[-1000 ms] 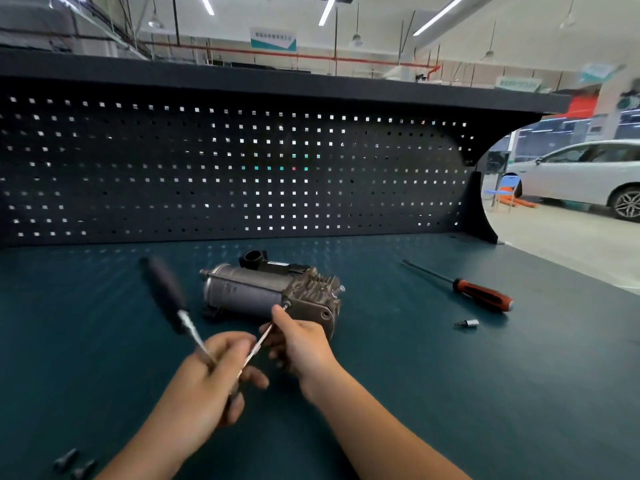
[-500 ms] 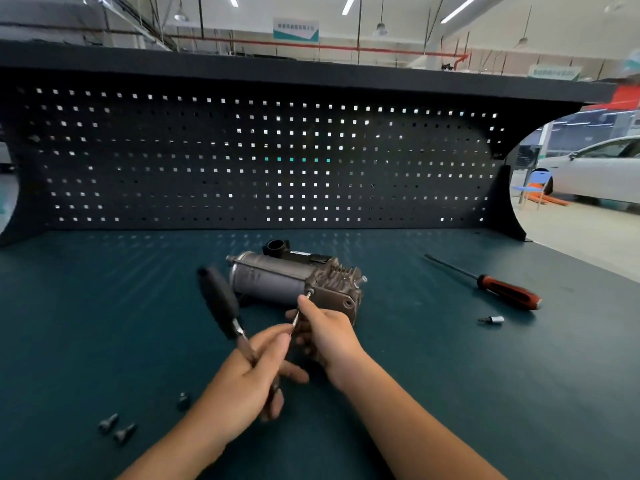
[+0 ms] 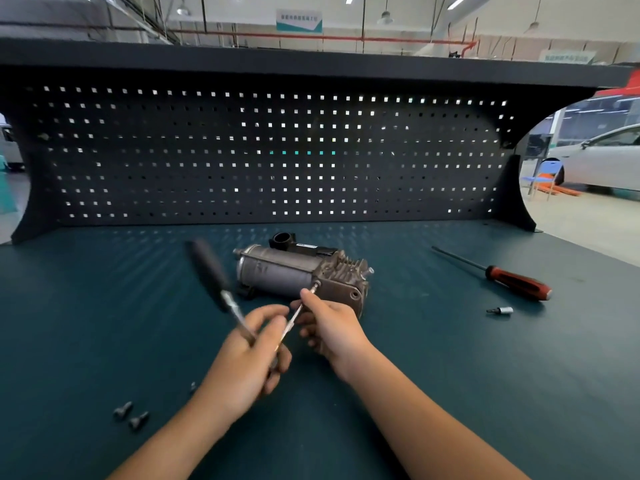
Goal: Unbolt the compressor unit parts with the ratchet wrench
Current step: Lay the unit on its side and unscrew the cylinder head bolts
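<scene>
A person's left hand (image 3: 249, 358) closes its grip round the head of a ratchet wrench (image 3: 211, 271), whose blurred black handle angles up and away. The right hand (image 3: 329, 327) pinches the extension bar (image 3: 293, 317), apparently steadying its tip on a bolt in the compressor unit (image 3: 284, 275), which lies mid-worktop (image 3: 450, 375). Loose bolts (image 3: 123, 409) sit near left, a red-handled screwdriver (image 3: 512, 280) and socket bit (image 3: 502, 310) to the right.

A red-and-black screwdriver (image 3: 512, 282) lies on the teal desk (image 3: 450, 375) toward its right edge, tip pointing to the back. A small bit (image 3: 501, 310) lies just beside its handle. A pegboard (image 3: 207, 161) lines the back edge. Beyond the right edge stand a white car (image 3: 602, 161) and a blue chair (image 3: 545, 174).
</scene>
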`<state>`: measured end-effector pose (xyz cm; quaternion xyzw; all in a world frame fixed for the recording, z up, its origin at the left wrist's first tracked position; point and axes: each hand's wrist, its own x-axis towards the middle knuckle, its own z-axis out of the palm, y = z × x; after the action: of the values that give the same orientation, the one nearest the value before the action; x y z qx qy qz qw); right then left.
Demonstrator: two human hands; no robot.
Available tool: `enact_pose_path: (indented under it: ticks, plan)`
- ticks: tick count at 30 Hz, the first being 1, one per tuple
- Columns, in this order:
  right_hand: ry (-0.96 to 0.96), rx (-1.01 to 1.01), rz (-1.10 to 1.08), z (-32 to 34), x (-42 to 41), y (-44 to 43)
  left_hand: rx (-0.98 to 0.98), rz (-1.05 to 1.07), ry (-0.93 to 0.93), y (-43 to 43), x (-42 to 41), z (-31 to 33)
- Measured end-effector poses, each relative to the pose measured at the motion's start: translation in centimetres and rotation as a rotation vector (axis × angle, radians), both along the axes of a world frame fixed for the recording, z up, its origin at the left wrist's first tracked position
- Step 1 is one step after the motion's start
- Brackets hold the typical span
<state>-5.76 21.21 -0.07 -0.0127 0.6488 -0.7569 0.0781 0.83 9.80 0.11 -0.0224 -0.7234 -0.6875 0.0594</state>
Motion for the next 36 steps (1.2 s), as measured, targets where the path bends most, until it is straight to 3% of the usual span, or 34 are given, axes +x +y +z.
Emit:
enact_pose_path:
  ticks: [7,10,12,17,21,24,26,29,34,36]
  plan:
    - [0.011,-0.107,-0.019,-0.1,0.0,0.1,-1.298,0.218,0.402,0.6,0.8,-1.4]
    - [0.018,-0.101,-0.025,0.0,0.2,0.1,-1.359,0.180,0.402,0.7,0.8,-1.8]
    - [0.016,-0.089,-0.033,0.1,0.3,0.0,-1.176,0.158,0.353,0.5,0.5,-1.7]
    - [0.017,-0.082,-0.043,0.4,0.2,0.1,-0.257,-0.044,0.104,1.3,0.2,-0.6]
    - [0.016,-0.083,-0.009,0.6,0.4,0.0,0.514,-0.057,-0.220,0.7,0.0,1.2]
    - [0.011,-0.020,0.029,0.7,0.5,-0.2,0.837,-0.054,-0.343,-0.6,-0.2,1.7]
    - [0.008,-0.002,0.041,0.6,0.5,-0.3,0.871,-0.043,-0.356,-0.8,-0.2,1.7]
    - [-0.003,-0.031,0.026,0.6,0.6,-0.4,0.620,0.010,-0.277,-0.7,-0.3,1.6]
    - [-0.008,-0.090,-0.011,0.5,0.5,-0.4,-0.387,0.116,0.155,-0.4,0.2,0.3]
    - [-0.008,-0.087,-0.024,0.5,0.5,-0.3,-0.671,0.128,0.236,-0.3,0.7,-0.1]
